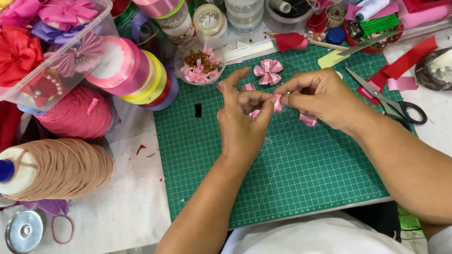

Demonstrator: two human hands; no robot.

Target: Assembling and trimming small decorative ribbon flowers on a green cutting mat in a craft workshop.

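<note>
Both hands meet at frame centre over green gridded cutting mat (pixel 301 175). Left hand (pixel 240 122) pinched shut w/ thumb + index on small folded pink satin ribbon piece (pixel 277 102); other fingers fanned up, prob. to keep clear of fold. Right hand (pixel 323 98) closed on same ribbon piece from opposite side, fingertips tight together, likely holding pleat so it doesn't spring open. Ribbon piece raised just above mat, centre frame, mostly covered by fingers — exact shape hard to tell.

Finished pink ribbon bow (pixel 268 72) flat on mat, just above hands, kept close prob. as model. Second pink ribbon scrap (pixel 308 119) peeks out under right hand, partly hidden. Small clear round cup of pink and brown ribbon bits (pixel 200 64) at mat's upper left edge, within reach. Black-handled scissors (pixel 389 100) right of hands, blades pointing up-left, near but apart from right wrist. Red ribbon strip (pixel 405 62) upper right.

Stack of pink and yellow ribbon spools (pixel 130 72) upper left, leaning. Clear plastic box of red and pink fabric flowers (pixel 26 48) far upper left, cut off by frame. Beige yarn cone w/ blue tip (pixel 53 168) lying on side, left edge; pink yarn cone (pixel 72 114) above it. Top-row jars, tubs crowded + cropped, contents unclear. Needle or thread in hands: can't tell.
</note>
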